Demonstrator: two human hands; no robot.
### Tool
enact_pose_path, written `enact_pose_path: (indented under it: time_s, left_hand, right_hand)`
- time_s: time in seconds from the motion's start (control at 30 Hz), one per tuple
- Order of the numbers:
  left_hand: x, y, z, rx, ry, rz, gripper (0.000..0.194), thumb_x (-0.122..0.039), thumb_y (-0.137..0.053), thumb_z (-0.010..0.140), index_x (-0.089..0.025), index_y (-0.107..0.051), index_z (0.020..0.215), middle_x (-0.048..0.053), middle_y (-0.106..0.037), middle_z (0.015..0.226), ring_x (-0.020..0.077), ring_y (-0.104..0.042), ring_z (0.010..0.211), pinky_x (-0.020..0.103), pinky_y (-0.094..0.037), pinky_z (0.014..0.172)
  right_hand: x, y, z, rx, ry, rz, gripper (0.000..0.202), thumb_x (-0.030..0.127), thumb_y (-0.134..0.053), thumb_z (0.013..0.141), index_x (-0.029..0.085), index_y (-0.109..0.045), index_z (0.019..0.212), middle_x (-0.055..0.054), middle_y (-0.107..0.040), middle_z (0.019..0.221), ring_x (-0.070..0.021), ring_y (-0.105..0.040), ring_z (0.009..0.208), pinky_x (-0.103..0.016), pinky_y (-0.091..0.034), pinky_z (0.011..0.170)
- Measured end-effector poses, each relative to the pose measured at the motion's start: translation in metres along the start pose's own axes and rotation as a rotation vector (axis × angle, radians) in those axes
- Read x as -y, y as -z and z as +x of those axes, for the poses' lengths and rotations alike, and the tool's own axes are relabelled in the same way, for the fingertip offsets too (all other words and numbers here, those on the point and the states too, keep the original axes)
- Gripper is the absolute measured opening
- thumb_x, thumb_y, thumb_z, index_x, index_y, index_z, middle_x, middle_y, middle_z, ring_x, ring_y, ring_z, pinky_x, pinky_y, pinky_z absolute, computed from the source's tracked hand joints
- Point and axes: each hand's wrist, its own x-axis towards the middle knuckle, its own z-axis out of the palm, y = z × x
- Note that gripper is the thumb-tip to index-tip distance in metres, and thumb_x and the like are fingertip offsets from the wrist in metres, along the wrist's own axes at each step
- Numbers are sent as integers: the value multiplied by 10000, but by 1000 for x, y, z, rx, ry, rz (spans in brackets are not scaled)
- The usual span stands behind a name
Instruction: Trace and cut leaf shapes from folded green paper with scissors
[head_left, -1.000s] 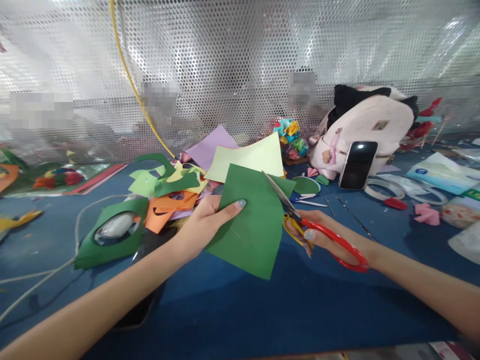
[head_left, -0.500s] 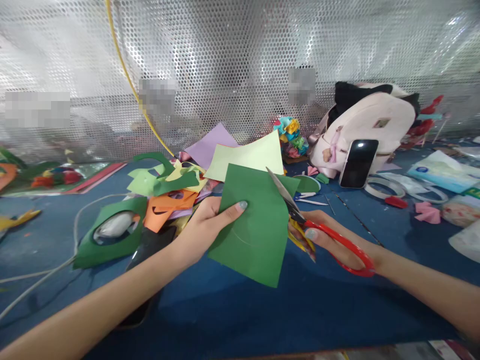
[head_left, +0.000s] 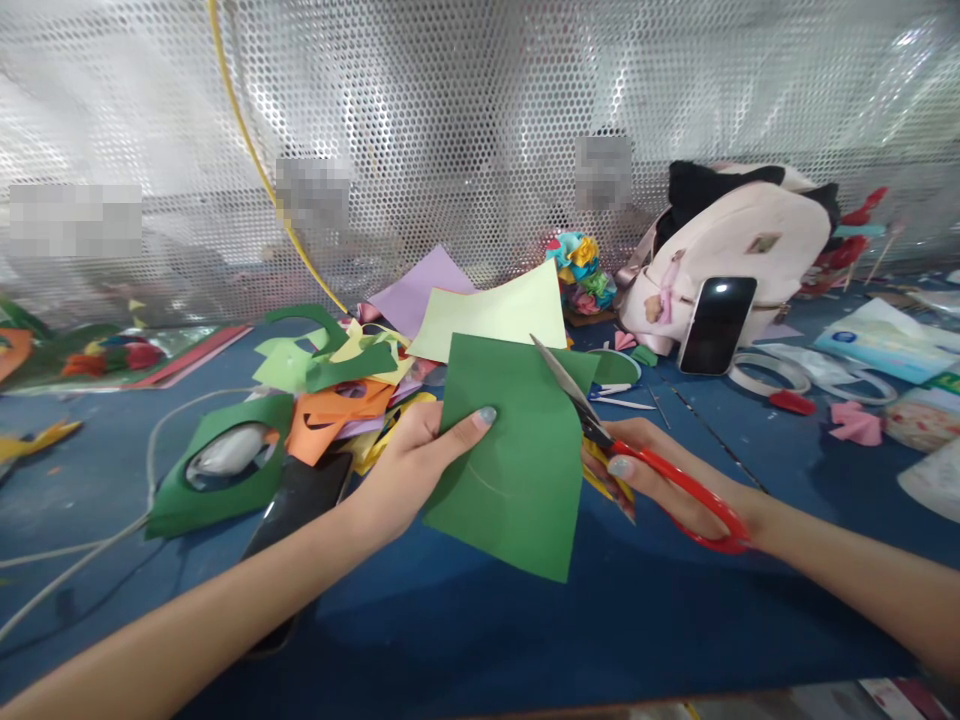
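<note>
My left hand [head_left: 431,455] pinches the left side of a sheet of dark green paper [head_left: 517,470], thumb on top. A faint curved line is marked on the sheet's lower part. In my right hand [head_left: 637,465] are red-handled scissors [head_left: 675,480], their blades pointing up and left at the sheet's right part. The upper blade lies over the paper; the lower one is hidden. Something yellow shows beneath my right fingers, too covered to name. Behind the green sheet lies pale green paper [head_left: 495,310], with purple paper [head_left: 424,290] farther back.
Green and orange paper scraps [head_left: 341,410] lie to the left, above a dark phone [head_left: 307,500]. A mouse [head_left: 229,450] shows through a green cut-out. At right a phone [head_left: 718,325] leans on a pale backpack [head_left: 750,235], near a tape roll [head_left: 769,378].
The green sheet has turned slightly, its lower edge shifting right and its top-left corner dropping a little. My left hand has shifted slightly with it; the scissors stay nearly in place.
</note>
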Motion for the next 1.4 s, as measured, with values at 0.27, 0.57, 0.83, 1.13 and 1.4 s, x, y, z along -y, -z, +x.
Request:
enact_pose_path:
  time_s: [0.27,0.57,0.83,1.13,1.4]
  left_hand:
    - [-4,6,3,21,37,13,263,-383,-887,761,-146,-810,846,47,-807,744,189,-759,602,233,-630,588]
    - [-10,11,7,25,60,60,309,-438,-906,734,-151,-822,814,56,-805,729,185,-759,593,223,-633,588]
    - [-13,12,6,6,88,88,360,-479,-919,700,-145,-822,793,68,-801,714,188,-757,593,221,-626,577]
    - [-17,13,8,0,106,90,355,-466,-924,685,-138,-799,740,80,-787,680,203,-751,592,231,-610,553]
    - [-20,24,12,32,100,186,289,-421,-843,798,-135,-803,791,117,-815,797,233,-775,677,279,-630,630]
  right_hand:
    - [11,5,0,4,-151,-127,662,839,-535,837,212,-468,1039,28,-551,757,-101,-568,546,-246,-554,492]
    - [20,8,7,117,-122,-190,633,826,-466,881,195,-491,832,38,-501,676,-74,-501,498,-211,-507,449]
    - [19,10,7,150,-116,-191,615,812,-451,901,204,-490,822,56,-483,631,-76,-481,470,-199,-474,422]
    - [20,11,9,144,-125,-210,579,770,-458,926,205,-495,809,50,-485,598,-83,-476,450,-198,-457,397]
    - [21,18,10,164,-122,-270,565,750,-465,945,207,-476,791,57,-468,579,-76,-485,440,-182,-442,402]
